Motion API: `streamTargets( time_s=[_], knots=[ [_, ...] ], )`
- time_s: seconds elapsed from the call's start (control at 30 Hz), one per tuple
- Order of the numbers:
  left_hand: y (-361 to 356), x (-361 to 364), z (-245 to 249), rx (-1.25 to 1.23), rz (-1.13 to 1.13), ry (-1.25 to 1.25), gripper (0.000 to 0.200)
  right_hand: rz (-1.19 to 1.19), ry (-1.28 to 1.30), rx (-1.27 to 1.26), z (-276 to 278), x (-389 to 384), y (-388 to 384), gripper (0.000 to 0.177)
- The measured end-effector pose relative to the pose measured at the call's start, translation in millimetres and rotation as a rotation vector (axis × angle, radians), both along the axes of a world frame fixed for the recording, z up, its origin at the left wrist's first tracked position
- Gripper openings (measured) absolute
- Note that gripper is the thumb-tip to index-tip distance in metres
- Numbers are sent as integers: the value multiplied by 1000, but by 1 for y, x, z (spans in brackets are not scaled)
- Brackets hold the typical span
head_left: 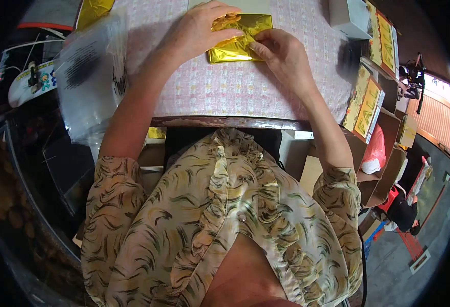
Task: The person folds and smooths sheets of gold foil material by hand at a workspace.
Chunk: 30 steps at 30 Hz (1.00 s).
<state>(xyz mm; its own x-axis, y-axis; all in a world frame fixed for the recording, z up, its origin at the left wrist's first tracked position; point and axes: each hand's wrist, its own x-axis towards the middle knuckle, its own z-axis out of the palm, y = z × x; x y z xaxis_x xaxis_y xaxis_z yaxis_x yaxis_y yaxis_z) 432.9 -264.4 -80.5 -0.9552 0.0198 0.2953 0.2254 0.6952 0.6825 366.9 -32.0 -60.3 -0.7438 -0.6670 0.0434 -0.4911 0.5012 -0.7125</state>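
A shiny gold foil pouch (230, 54) lies on the cloth-covered table (199, 92), between my two hands. My left hand (200, 31) is curled around some orange-brown pieces (227, 21) at the pouch's left side, its thumb resting over the foil. What the pieces are is too small to make out. From the right, my right hand (285, 53) pinches the pouch's right edge between thumb and fingers. The foil is creased where the fingertips meet it.
Clear plastic bags (84, 77) with printed text hang over the table's left edge. More gold foil (93, 11) lies at the back left. A white box (349, 19) stands at the back right, near boxes with yellow "FALL" labels (367, 110). A skateboard (33, 82) is at far left.
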Motion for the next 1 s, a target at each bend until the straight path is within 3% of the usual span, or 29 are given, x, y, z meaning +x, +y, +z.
streamTargets(
  time_s=[0.1, 0.17, 0.3, 0.33, 0.4, 0.47, 0.53, 0.6, 0.63, 0.7, 0.73, 0.83, 0.97, 1.0],
  knots=[
    [2, 1, -1, -49, 15, 4, 58, 22, -93, 116, 2, -11, -4, 23],
    [4, 3, 18, 36, -6, 6, 38, 37, -183, 135, -1, -17, -2, 20],
    [6, 7, 24, 38, 55, -39, 63, 73, -249, 82, 3, -23, 2, 11],
    [10, 9, 42, 38, 56, -34, 63, 87, -321, 25, 0, -26, 6, 13],
    [20, 17, 85, 27, 50, -265, 82, 100, -391, -32, -3, -23, 12, 16],
    [20, 25, 79, 64, 36, -231, 90, 162, -488, -290, -3, -13, 18, 34],
    [21, 34, 87, 100, 21, -200, 98, 149, -465, -300, 14, 6, 24, 41],
    [26, 46, 110, 139, -95, -505, 105, 133, -438, -310, 20, 16, 32, 48],
    [32, 52, 97, 134, -103, -504, 105, 145, -465, -295, 18, 20, 39, 51],
    [49, 75, 51, 166, -45, 41, 78, 157, -492, -282, 11, 23, 48, 55],
    [51, 82, 46, 0, -6, 61, 97, 165, -409, -230, 7, 21, 49, 56],
    [73, 103, 36, 173, 115, -42, 95, 209, -247, -152, 0, 16, 53, 56],
    [82, 111, 23, 33, 99, -26, 72, 240, -180, -119, 5, 17, 53, 50],
    [83, 111, 24, 54, 81, -29, 59, 243, -180, -120, 6, 17, 52, 50]
  ],
)
